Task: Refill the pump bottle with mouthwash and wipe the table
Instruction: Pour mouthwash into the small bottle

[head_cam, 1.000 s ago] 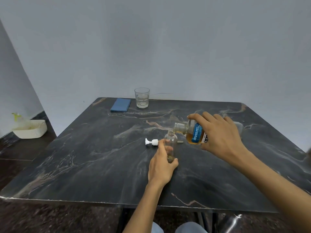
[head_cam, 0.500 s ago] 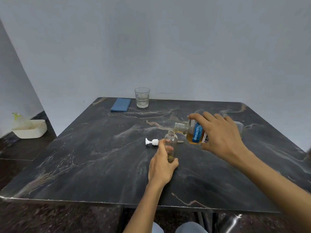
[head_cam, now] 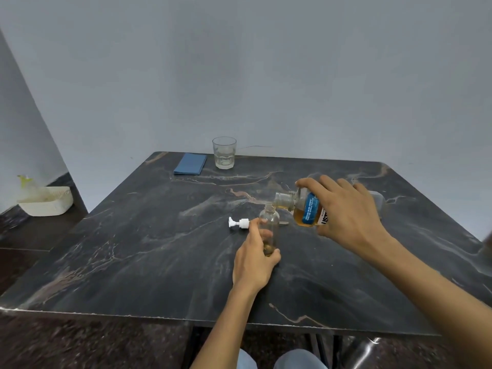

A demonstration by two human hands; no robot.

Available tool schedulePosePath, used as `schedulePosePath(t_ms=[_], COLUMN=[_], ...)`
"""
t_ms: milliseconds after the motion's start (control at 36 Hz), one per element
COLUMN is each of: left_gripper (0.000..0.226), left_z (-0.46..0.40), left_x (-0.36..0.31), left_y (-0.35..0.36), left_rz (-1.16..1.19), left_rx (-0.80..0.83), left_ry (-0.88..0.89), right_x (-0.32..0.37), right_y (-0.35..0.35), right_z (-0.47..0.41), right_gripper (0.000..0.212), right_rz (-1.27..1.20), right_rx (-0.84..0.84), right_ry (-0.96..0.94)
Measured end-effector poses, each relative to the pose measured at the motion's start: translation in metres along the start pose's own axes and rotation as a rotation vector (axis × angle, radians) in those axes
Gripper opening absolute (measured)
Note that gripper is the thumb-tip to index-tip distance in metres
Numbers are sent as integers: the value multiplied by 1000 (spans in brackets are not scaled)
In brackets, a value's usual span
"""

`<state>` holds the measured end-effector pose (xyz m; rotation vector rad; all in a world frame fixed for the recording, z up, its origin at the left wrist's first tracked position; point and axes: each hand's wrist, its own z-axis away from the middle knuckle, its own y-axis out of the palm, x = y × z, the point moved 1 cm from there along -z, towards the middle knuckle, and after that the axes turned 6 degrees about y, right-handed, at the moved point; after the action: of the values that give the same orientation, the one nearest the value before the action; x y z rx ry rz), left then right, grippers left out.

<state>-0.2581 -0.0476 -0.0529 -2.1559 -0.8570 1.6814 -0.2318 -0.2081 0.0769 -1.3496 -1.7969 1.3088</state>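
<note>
Barely anything has shifted since half a second back: both hands hold the same pose and the mouthwash bottle sits at about the same tilt, maybe a hair closer to the small bottle's mouth.

Nearest the camera, the left hand (head_cam: 254,258) is wrapped around the lower part of the clear pump bottle (head_cam: 270,227), which stands upright on the dark marble counter (head_cam: 138,262) with a bit of amber liquid at the bottom. Just left of it and a bit farther back, the white pump head (head_cam: 238,223) lies on its side on the counter, right by the left thumb.

To the right and slightly farther, the right hand (head_cam: 348,215) is clamped over the mouthwash bottle (head_cam: 306,210), tipped nearly flat, its open neck just above and right of the pump bottle's mouth. Amber liquid pools in its lower side.

Way at the far edge sit a folded blue cloth (head_cam: 190,164) and, just right of it, a drinking glass (head_cam: 224,153).
</note>
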Motion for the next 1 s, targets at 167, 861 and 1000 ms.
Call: schedulePosePath(t_ms=[167,861,1000], left_gripper=[63,66,64], left_z=[0,0,0], left_x=[0,-1,0], left_y=[0,0,0], left_rz=[-4,-6,0], left_rx=[8,7,12], left_ry=[0,-7,-1], right_x=[0,0,-1], right_y=[0,-1,-2], right_z=[0,-1,-2], right_gripper=[90,88,88], right_rz=[12,3,15], right_rx=[-5,6,3], right_ry=[0,-9,-18])
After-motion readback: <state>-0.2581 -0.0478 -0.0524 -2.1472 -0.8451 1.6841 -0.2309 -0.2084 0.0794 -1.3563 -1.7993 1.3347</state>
